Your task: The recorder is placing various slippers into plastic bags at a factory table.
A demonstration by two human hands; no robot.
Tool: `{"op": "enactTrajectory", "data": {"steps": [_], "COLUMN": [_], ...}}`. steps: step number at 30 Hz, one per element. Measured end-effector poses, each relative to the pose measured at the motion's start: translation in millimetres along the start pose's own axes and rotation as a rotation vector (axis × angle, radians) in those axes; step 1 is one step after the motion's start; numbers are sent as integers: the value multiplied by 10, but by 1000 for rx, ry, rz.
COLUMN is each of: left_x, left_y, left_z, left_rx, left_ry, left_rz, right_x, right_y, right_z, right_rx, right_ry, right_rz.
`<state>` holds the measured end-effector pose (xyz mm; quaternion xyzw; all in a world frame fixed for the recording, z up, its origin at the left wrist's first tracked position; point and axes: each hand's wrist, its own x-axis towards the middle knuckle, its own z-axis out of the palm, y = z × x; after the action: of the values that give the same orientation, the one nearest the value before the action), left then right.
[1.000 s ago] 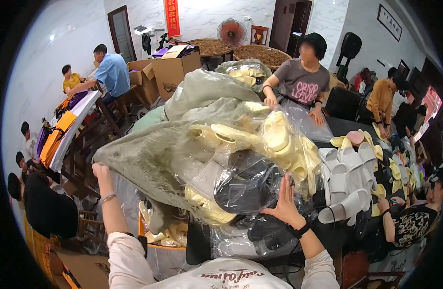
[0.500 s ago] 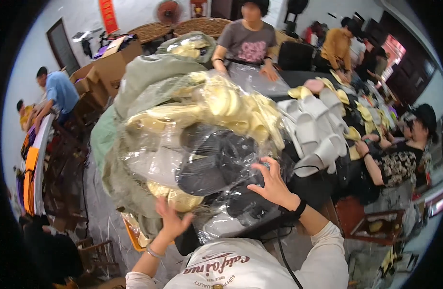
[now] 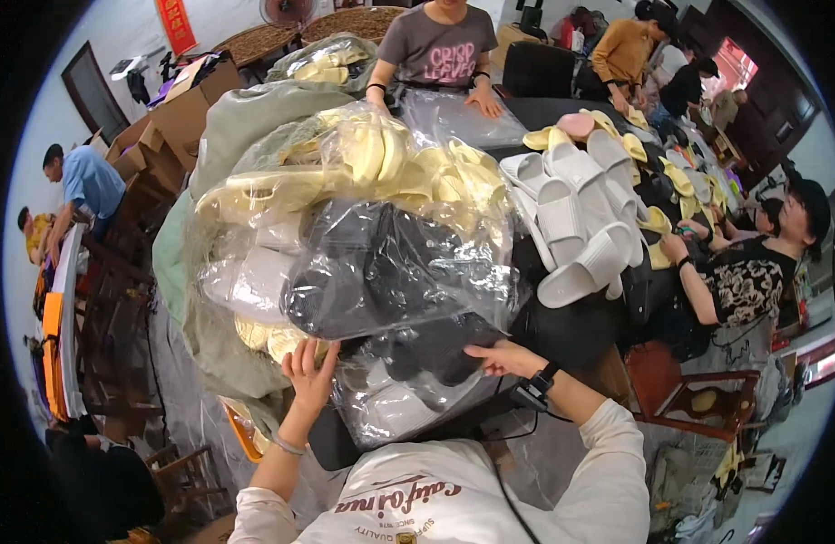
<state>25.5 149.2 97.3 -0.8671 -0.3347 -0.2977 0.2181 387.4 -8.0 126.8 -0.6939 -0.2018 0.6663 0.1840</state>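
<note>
- The left hand [image 3: 310, 372] has its fingers spread apart, at the near left edge of a large clear bag [image 3: 399, 263] packed with black, grey and yellow slippers.
- The right hand [image 3: 508, 359] has its thumb and fingers at the right edge of a smaller clear bag [image 3: 390, 408]; whether they are clamped on it cannot be told.
- That smaller bag, with black and grey slippers inside, lies at the near edge of a black tabletop [image 3: 562, 335], and the large bag lies just beyond it.
- A grey-green sack [image 3: 240, 118] bulges along the left and far left of the large bag.
- Right of the bags, loose grey slippers [image 3: 571, 218] are heaped on the tabletop, with yellow ones farther right.
- On the far side, a person in a grey T-shirt [image 3: 440, 45] rests a hand on flat clear plastic [image 3: 458, 118].
- On the right, a person in a patterned black top [image 3: 753, 281] works at the table, near a reddish wooden chair [image 3: 698, 394].
- Far left stand open cardboard boxes [image 3: 195, 100], a red wall banner [image 3: 175, 24] and a dark door [image 3: 91, 86].
- At left, a person in a blue shirt [image 3: 91, 186] leans over a white-edged table [image 3: 71, 317].
</note>
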Motion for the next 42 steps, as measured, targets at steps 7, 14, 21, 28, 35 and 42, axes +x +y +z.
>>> {"op": "enactTrajectory", "data": {"steps": [7,14,21,28,35,42], "left_x": [876,1113,147,87,-80,-246], "left_y": [-371,-453,-258,-150,452,1212], "left_z": [87,194,397,477,290,-187], "left_rx": [-61,-110,-172,-46,-265,-598], "left_ry": [84,97,-158,-248,-226,-571], "left_rz": [-176,-176,-285,-306,-563,-764], "right_x": [462,585,1044,937,1319,494], "right_y": [-757,-1304,-664,-1133,-610,-356], "right_z": [415,455,247,399,276,-5], "right_rx": [632,602,342,346,-46,-190], "right_ry": [-238,22,-29,529,660,336], "right_rz": [-282,-386,-520,-725,-838,-739]}}
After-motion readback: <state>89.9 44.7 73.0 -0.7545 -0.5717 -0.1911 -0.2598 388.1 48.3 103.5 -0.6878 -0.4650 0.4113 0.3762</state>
